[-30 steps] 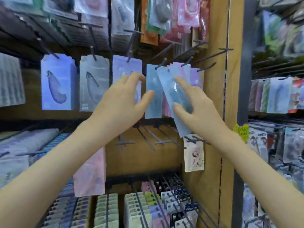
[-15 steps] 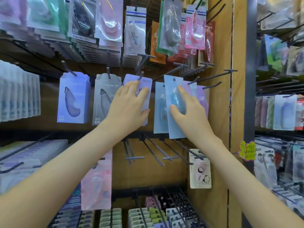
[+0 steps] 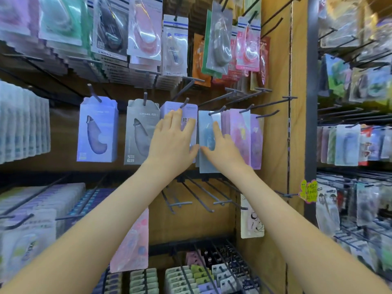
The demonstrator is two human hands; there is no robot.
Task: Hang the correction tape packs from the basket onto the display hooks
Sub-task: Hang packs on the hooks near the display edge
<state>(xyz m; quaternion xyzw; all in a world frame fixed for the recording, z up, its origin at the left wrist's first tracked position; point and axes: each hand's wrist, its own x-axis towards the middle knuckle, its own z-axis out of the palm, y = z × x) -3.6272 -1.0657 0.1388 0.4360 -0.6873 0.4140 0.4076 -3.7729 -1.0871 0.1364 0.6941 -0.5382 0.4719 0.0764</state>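
Observation:
A light blue correction tape pack (image 3: 209,162) hangs from a display hook (image 3: 217,110) in the middle row. My right hand (image 3: 220,149) holds it: index finger straight up its front, thumb on its lower left, the other fingers hidden at its right edge. My left hand (image 3: 171,141) lies flat with straight fingers on the lilac pack (image 3: 189,110) one hook to the left, its thumb reaching toward the blue pack. Pink and purple packs (image 3: 244,136) hang just right of the blue one. No basket is in view.
Blue (image 3: 97,132) and grey (image 3: 139,132) boxed tapes hang to the left. Rows of packs fill the hooks above. Bare hooks (image 3: 203,200) jut out below my hands. A wooden post (image 3: 275,145) bounds the panel on the right, with another rack (image 3: 350,145) beyond it.
The tilted blue pack in my right hand has swung upright and slid back along the hook. My left hand moved forward and flattened onto the lilac pack. The view tilted upward.

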